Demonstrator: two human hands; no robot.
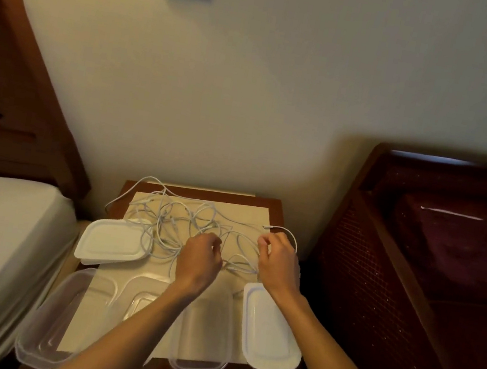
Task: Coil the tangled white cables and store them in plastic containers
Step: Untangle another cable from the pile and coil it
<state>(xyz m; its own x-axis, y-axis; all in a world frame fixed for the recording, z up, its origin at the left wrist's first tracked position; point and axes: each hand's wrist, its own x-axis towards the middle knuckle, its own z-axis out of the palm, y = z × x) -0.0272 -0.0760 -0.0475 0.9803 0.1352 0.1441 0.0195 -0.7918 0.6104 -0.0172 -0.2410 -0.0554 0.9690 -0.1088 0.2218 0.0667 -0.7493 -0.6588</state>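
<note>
Over cables (pixel 184 222), curled fingers (pixel 262 244).

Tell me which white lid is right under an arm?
The white lid at the table's right front, tucked under the right hand's wrist. The other white lid sits at the left, beside the tangled cables, with no arm over it.

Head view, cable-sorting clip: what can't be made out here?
- Tangled white cables: how many there are; the strands overlap and are too thin.
- Left hand and right hand: both have curled fingers in the tangle, seen from behind, so the exact grip is hidden.
- Clear plastic container in the middle: the left forearm covers part of it.
- Clear plastic container at the near left: motion-blurred.
</note>
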